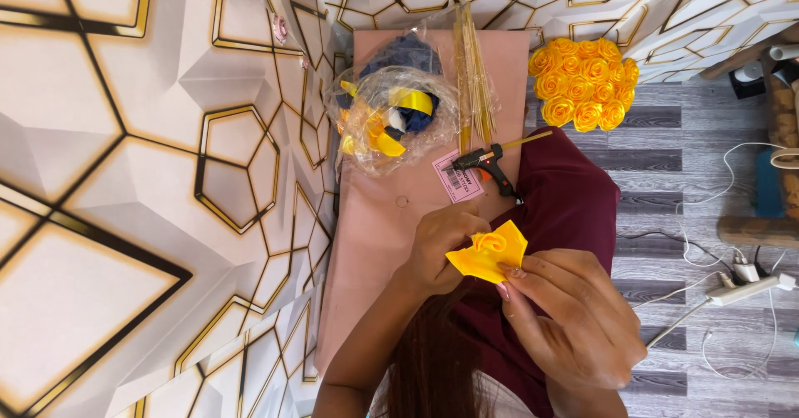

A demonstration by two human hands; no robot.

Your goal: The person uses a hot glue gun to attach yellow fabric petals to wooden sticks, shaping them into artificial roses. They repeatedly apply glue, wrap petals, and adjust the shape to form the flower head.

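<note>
Both hands [499,281] pinching yellow ribbon rose [489,253] beside glue gun [491,165].

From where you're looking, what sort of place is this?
Probably a home craft corner set up on the floor. A glue gun lies on a pink board, finished yellow ribbon roses sit on grey planks, and both hands hold a half-rolled yellow ribbon flower.

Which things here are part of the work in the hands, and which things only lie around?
In the work:
- left hand and right hand, both holding the half-rolled yellow ribbon rose
- black glue gun
- finished yellow ribbon roses
- clear bag of ribbon rolls
- thin sticks

Lying around:
- white power strip with cables
- pink tag
</note>
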